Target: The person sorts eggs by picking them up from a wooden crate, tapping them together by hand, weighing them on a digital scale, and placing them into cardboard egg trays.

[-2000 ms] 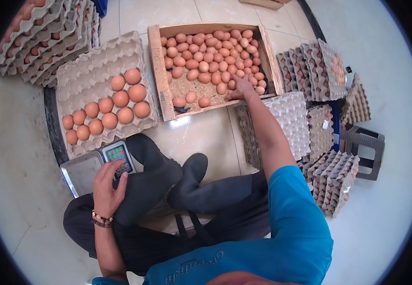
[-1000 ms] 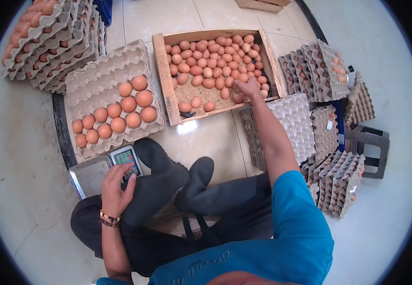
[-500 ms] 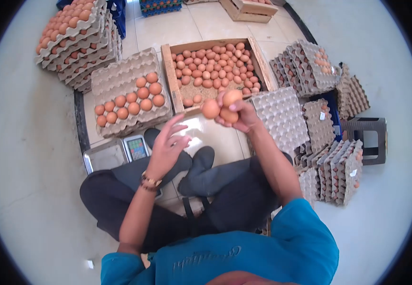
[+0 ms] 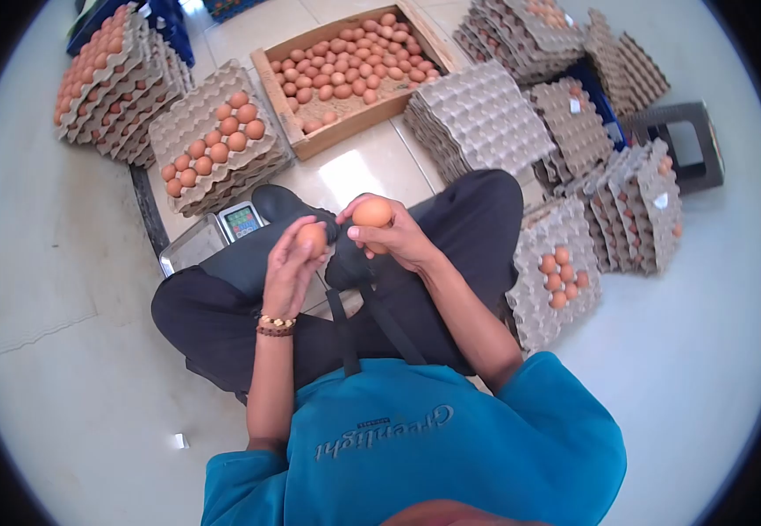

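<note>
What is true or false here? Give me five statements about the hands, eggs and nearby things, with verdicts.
1. The left hand holds an egg. True.
2. The right hand is empty. False: the right hand has at least one egg.
3. The wooden crate contains many eggs. True.
4. Eggs are piled on the scale. False: no eggs show on the scale.
5. The shirt is red. False: the shirt is blue.
</note>
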The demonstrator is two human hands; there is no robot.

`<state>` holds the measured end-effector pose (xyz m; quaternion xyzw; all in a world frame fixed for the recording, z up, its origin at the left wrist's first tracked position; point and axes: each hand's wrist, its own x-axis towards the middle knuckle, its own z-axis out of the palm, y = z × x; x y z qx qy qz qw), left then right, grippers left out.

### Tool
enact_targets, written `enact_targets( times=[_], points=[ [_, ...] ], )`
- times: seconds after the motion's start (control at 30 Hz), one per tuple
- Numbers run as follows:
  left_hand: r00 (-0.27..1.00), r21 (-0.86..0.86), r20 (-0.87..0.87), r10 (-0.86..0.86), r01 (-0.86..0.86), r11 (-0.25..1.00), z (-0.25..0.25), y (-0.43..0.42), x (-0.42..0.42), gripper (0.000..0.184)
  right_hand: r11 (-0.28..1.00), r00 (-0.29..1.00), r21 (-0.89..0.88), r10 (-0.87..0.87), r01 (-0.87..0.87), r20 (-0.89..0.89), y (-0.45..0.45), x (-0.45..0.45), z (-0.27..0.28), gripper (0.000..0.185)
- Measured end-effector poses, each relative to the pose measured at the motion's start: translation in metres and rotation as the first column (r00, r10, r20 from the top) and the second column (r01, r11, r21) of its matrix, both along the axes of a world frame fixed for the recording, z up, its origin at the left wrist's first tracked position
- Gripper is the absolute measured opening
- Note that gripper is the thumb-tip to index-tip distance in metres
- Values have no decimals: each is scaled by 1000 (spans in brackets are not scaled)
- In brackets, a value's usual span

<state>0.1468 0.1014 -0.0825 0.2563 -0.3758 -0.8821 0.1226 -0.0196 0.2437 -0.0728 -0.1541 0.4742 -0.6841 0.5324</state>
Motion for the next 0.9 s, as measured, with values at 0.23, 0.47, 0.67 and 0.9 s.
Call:
enact_targets(
  times=[0.23,0.47,0.67,0.9],
  points=[
    [999,31,24,-32,31,999,-2,0,22,47,984,974,-170,-6,45,225,32,4,-7,39],
    [989,290,-133,-72,108,951,-5,17,11,51,939,891,-271,-70,210,449,57,16,-4,46],
    [950,561,-310,-29,207,802,-6,26,-5,50,912,837,-244,-163,329,522,67,33,-10,46],
    [961,547,-273,-52,199,814,-5,26,-7,51,934,853,-163,-205,317,480,56,32,-15,41]
  ],
)
